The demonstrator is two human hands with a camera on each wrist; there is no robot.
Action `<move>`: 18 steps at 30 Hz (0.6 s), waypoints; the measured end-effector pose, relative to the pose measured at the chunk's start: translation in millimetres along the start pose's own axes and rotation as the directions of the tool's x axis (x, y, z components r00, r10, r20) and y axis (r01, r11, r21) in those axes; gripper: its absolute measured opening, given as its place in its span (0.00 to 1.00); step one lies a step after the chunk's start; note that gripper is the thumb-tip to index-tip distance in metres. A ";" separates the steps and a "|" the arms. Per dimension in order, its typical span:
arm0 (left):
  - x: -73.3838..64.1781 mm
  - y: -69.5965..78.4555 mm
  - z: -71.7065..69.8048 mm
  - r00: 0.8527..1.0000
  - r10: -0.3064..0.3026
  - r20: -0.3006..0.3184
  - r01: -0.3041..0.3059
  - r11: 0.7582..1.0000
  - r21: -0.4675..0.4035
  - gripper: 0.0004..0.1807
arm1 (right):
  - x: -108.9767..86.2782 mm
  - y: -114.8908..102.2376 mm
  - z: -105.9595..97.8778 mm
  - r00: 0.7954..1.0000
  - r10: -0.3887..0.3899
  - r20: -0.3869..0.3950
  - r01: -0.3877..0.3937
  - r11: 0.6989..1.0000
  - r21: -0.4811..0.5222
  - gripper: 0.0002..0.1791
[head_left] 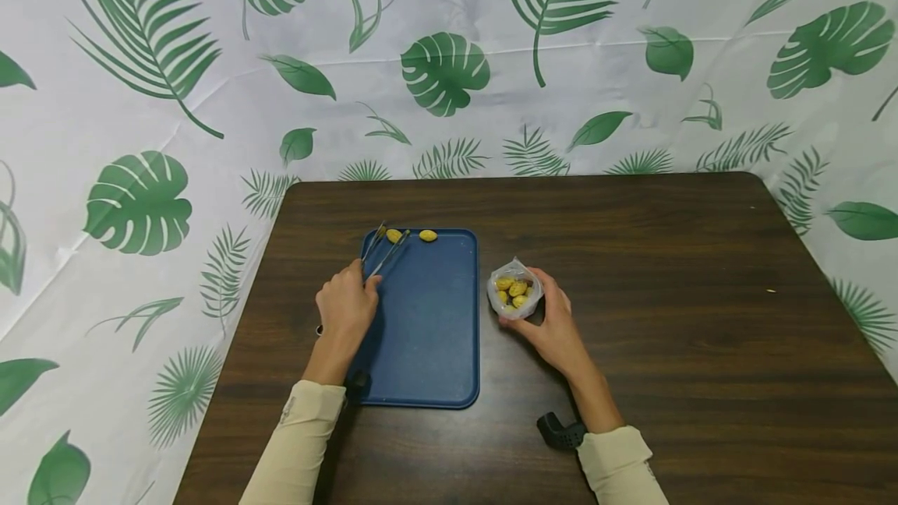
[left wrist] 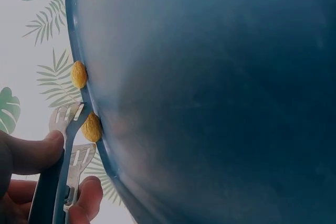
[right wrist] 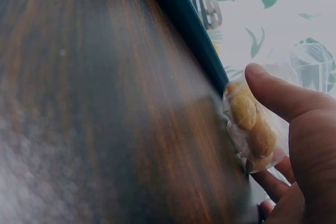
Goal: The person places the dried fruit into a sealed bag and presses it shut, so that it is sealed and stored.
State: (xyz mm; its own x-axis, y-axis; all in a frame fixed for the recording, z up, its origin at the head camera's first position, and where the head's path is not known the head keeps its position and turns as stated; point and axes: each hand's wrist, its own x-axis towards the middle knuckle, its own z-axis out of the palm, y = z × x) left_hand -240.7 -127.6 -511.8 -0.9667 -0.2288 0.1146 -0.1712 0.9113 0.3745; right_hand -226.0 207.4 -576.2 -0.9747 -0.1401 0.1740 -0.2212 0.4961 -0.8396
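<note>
My left hand (head_left: pixel 348 304) grips metal tongs (head_left: pixel 388 256) with slotted ends over the far left corner of a blue tray (head_left: pixel 421 333). The tongs' arms stand apart, one on each side of a yellow oval nut-like piece (head_left: pixel 394 235) at the tray's far rim. Just right of it lies a second such piece (head_left: pixel 428 235). In the left wrist view the slotted tips overlap the nearer piece (left wrist: pixel 92 127). Right of the tray my right hand (head_left: pixel 550 322) holds a clear plastic bag (head_left: pixel 496 304), thumb and fingers around its side. Several yellow pieces (right wrist: pixel 243 109) lie inside its open top.
The tray lies on a dark wood table (head_left: pixel 666 294), near its left side. A small pale speck (head_left: pixel 771 291) is on the table at the right. A white leaf-print cloth (head_left: pixel 449 6) hangs behind and along the sides.
</note>
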 end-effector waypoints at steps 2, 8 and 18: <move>0.6 -0.5 1.3 1.000 -0.006 0.006 0.006 1.000 0.008 0.26 | -0.1 0.0 0.0 1.000 0.000 0.000 0.000 1.000 0.001 0.52; -0.1 -2.9 3.3 1.000 0.010 -0.014 -0.010 1.000 0.017 0.22 | -0.4 0.1 0.0 1.000 -0.005 0.000 0.005 1.000 0.003 0.52; -4.4 -6.5 0.5 0.997 0.059 -0.049 -0.058 0.998 0.020 0.14 | 0.1 0.3 0.0 1.000 0.003 -0.003 -0.003 1.000 -0.002 0.52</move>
State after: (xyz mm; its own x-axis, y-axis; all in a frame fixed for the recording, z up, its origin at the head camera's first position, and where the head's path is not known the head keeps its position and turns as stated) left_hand -235.3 -132.3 -515.2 -0.9646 -0.1909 0.1817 -0.1183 0.9297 0.3487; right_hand -226.2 207.6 -576.4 -0.9755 -0.1364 0.1727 -0.2182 0.4985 -0.8390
